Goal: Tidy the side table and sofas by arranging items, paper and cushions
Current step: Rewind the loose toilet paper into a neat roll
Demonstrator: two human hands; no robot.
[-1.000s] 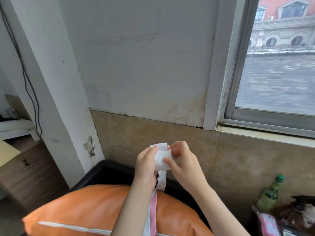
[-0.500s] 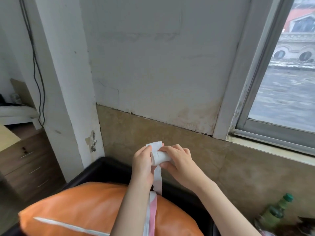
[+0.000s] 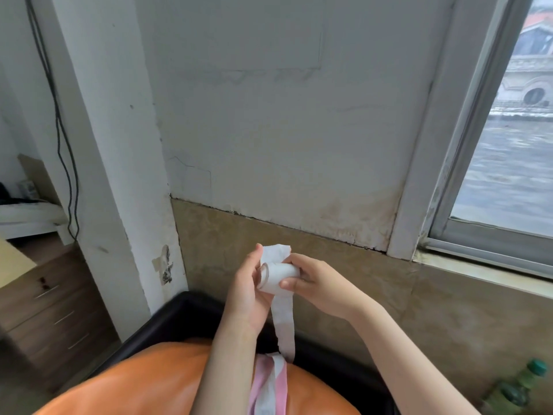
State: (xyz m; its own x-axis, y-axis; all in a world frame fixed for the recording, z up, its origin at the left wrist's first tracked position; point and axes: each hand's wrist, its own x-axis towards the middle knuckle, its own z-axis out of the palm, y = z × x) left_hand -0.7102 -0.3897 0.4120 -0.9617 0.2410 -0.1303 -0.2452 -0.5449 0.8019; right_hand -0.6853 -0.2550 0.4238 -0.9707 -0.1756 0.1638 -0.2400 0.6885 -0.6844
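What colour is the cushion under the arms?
Orange, with a glossy surface; the cushion shows in the head view, the only one.

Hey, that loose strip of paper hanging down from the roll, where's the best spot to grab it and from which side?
Probably pinch the hanging paper strip just below the roll, thumb and finger on its two flat faces, coming from the right. It is thin and limp there, and the left hand blocks the other side.

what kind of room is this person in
Probably a lived-in sitting room or small flat, somewhat worn. An orange cushion lies on a black sofa against a cracked, stained wall, beside a window facing buildings. Wooden drawers stand to the left.
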